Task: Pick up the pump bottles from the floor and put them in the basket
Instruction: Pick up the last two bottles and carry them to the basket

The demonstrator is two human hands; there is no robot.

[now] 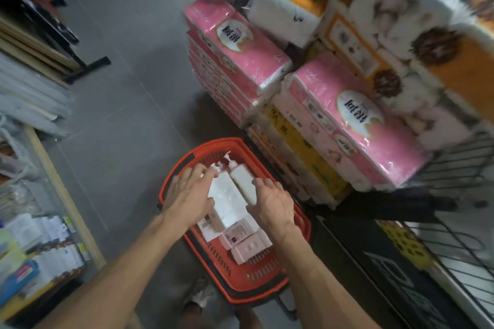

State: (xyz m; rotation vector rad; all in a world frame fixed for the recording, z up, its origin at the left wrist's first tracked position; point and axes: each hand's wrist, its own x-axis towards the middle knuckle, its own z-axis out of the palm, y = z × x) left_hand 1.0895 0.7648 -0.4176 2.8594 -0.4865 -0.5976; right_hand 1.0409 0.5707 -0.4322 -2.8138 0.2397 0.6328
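While the blur keeps it a bit fuzzy, the fingers of the left hand look stretched fairly straight, lying flat over the neck end of the left pump bottle instead of wrapping it. The fingers of the right hand curl over the outer edge of the right pump bottle, thumb tucked at its base, so I'd call that a grasp. Both white bottles lie side by side, touching, pumps pointing away from the person, on top of some pink packs inside the red shopping basket. The basket sits on the grey floor, just beside a stack of pink tissue packs. I can't spot any bottle on the floor in this view, so this looks like the setting-down part. What could go wrong, imo: the pile underneath is uneven, so if the hands let go unevenly a bottle could slide off sideways against the basket wall; a pump head could also snag in the slotted side, or get pressed and leak.
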